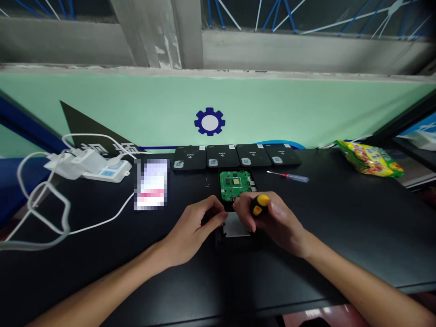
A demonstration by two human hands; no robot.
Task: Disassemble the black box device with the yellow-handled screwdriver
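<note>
head-worn view, looking forward and down, close over black table (340, 236)

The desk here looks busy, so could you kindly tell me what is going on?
A person sits at a black table. The right hand holds a yellow-and-black screwdriver over a small dark device with a pale panel, which the left hand steadies. Just behind lies a green circuit board, then a row of four black units. A second screwdriver lies to the right.

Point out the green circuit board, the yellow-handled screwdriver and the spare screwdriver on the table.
green circuit board (235, 184): head view, board centre.
yellow-handled screwdriver (259, 204): head view, handle end.
spare screwdriver (295, 177): head view, clear handle.
</note>
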